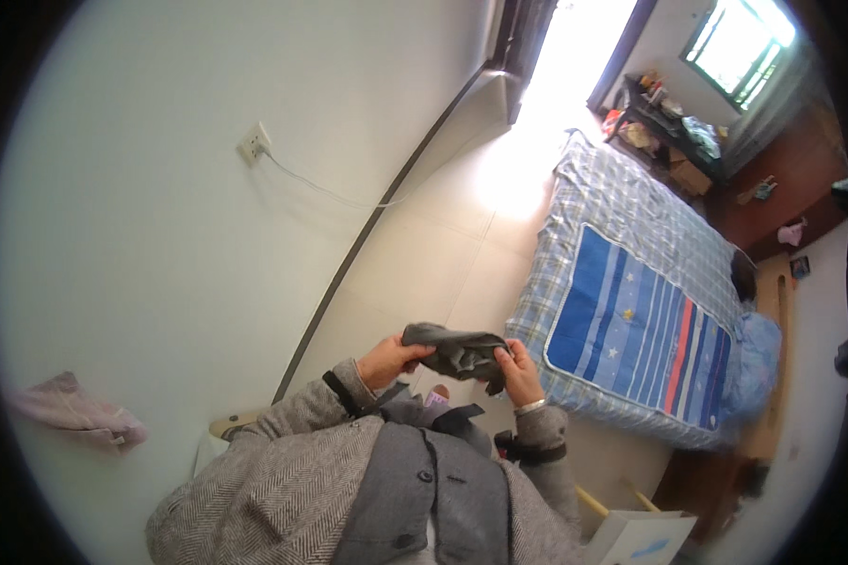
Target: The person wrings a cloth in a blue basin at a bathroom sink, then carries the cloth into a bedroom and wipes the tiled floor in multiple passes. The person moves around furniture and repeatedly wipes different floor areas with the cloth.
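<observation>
Left hand (384, 361) and right hand (518, 370) are both pinching a crumpled dark grey cloth garment (457, 350), apparently mid-fold; next needing edges aligned.

A dark grey cloth (457, 351), crumpled and folded over itself, sits just below the frame's centre, held up in the air; possibly a small garment.

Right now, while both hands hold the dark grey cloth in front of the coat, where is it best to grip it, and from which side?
Probably at its two outer ends, from the sides. The dark grey cloth is bunched and creased in the middle, while the left hand and right hand already pinch opposite ends, where the fabric looks flatter.
</observation>
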Available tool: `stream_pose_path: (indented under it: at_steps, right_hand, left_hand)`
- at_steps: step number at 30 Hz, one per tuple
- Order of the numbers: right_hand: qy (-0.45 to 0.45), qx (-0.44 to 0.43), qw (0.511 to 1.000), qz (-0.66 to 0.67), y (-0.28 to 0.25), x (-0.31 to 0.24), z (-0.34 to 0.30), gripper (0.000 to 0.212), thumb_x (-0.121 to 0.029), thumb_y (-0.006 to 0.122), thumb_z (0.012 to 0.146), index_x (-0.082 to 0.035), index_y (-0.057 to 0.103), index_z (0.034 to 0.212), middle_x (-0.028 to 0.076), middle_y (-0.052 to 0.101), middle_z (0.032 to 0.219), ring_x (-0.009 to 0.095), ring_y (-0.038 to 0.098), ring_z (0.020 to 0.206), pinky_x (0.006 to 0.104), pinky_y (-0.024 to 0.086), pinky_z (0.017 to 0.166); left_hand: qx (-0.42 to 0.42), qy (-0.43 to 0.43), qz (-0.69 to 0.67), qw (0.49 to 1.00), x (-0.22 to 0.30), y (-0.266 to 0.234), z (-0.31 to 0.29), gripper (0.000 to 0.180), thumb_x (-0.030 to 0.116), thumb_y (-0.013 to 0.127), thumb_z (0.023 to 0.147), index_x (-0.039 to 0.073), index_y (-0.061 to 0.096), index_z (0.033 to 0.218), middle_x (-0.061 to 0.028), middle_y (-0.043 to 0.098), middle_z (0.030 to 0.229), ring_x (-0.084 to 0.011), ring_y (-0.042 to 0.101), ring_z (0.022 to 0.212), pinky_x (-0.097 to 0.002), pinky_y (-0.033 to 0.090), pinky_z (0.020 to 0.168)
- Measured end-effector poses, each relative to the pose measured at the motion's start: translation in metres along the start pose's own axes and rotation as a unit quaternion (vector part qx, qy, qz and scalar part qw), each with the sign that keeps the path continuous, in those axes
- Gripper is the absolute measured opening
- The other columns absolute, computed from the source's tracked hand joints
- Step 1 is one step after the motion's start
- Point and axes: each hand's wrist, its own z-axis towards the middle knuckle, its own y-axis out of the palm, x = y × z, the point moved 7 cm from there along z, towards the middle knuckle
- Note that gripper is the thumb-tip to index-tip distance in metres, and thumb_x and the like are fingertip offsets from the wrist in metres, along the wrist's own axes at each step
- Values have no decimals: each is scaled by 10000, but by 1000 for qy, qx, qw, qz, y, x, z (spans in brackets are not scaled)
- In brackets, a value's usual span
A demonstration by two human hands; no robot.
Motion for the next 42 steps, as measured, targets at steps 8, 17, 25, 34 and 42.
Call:
stream_pose_path:
  at_steps: [8,17,25,34,42]
  right_hand:
    - [-31,-9,993,-112,-44,-38,177,135,-46,548,930,-18,527,1061,37,630,890,88,583,778,213,472,694]
    - [-67,197,978,11,-100,-159,351,157,-148,638,895,-41,581,995,21,636,885,88,587,771,220,476,697]
    - [-100,220,954,177,-176,-225,443,88,-96,629,889,-44,611,957,64,678,871,158,654,753,275,539,682]
    - [-110,231,962,99,-292,-275,624,137,-132,640,895,-37,621,992,22,661,879,95,616,749,227,500,679]
    - [61,13,998,-10,-268,-317,760,349,-227,630,910,-18,503,1159,57,617,1027,123,592,921,253,494,771]
  left_hand:
    - [15,-7,-158,987,79,-52,125,488,379,550,949,6,519,1262,-85,583,1248,-189,547,1159,-364,406,1033]
    - [-131,-14,-116,984,241,-85,280,401,289,605,914,6,551,1194,-83,632,1125,-191,599,1016,-309,459,932]
    - [8,147,411,900,359,-115,422,203,147,666,851,36,611,1011,-23,650,820,-100,595,748,-265,489,692]
    - [-88,-55,134,986,449,-75,580,308,193,523,969,-24,593,1176,-39,662,963,-97,603,849,-229,500,801]
    - [-19,72,3,997,530,-33,715,322,190,439,1003,27,460,1280,-50,575,1132,-113,581,983,-268,505,850]
